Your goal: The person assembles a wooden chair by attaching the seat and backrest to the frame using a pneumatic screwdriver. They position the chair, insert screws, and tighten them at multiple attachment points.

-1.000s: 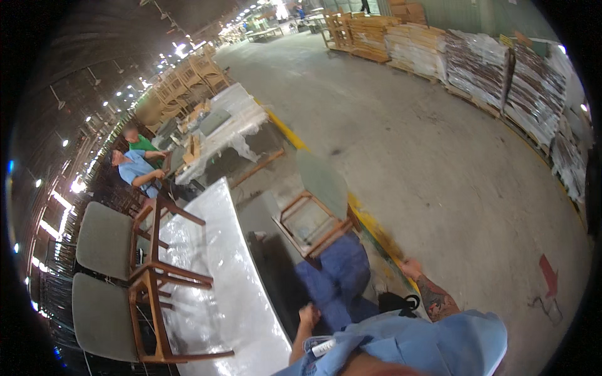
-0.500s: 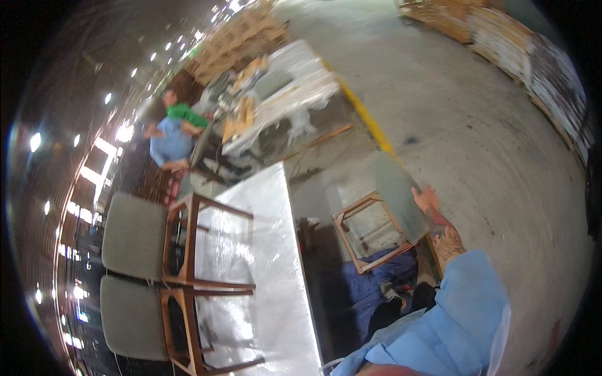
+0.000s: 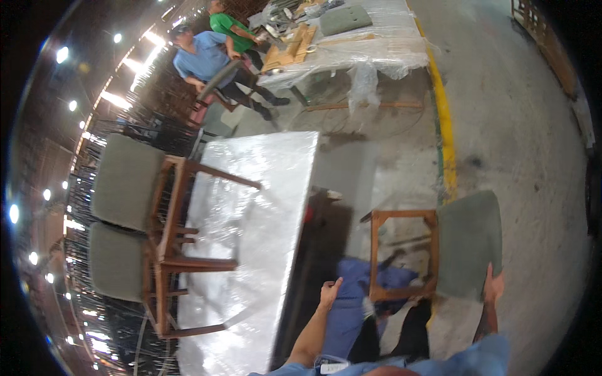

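A wooden chair frame [image 3: 433,257] with a grey-green padded back [image 3: 469,244] is tipped on its side in front of me, with its back to the right. My right hand [image 3: 493,285] is closed on the near outer edge of that back, thumb on the padding. Left of the frame, my left hand [image 3: 330,292] hovers with thumb and fingers apart, touching nothing. Two similar chairs lie on a plastic-covered table to my left, an upper one [image 3: 130,182] and a nearer one [image 3: 116,260].
The table [image 3: 251,156] bounds my left side. Blue cloth [image 3: 342,319] lies by my feet. Farther off, a person in blue [image 3: 204,56] holds another chair, beside a person in green [image 3: 229,31] at a second covered table [image 3: 401,53]. A yellow line [image 3: 444,119] runs along the floor.
The chair has turned and come nearer to me. My right hand, spread beside its back before, now grips the edge. My left hand has come into view. My view has swung round.
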Demonstrator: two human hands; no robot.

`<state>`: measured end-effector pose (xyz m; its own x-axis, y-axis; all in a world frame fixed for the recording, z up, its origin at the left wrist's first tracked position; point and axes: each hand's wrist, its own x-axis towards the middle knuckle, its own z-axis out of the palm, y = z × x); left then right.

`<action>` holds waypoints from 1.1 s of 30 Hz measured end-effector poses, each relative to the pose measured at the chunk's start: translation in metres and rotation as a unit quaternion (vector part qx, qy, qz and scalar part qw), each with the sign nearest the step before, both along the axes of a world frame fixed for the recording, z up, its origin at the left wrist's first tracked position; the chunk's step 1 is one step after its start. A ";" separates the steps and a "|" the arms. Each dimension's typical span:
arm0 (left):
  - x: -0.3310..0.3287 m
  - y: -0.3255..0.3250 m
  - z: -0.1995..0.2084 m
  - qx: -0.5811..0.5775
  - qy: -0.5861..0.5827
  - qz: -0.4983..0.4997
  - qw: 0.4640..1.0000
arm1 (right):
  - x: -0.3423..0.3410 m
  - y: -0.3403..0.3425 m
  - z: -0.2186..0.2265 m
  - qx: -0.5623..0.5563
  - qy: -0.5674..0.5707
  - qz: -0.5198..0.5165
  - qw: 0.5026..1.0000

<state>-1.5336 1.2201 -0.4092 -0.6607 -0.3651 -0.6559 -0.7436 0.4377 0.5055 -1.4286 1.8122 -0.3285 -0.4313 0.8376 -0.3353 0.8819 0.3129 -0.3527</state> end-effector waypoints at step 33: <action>0.202 0.154 0.117 0.156 0.166 0.239 0.944 | 0.059 0.025 0.342 0.186 0.177 0.290 0.922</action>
<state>-1.3316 1.3739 -0.2926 -0.6581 -0.4962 -0.5664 -0.5963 -0.1158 0.7944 -1.3694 1.8373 0.0135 -0.8697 0.4614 0.1755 0.3797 0.8524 -0.3594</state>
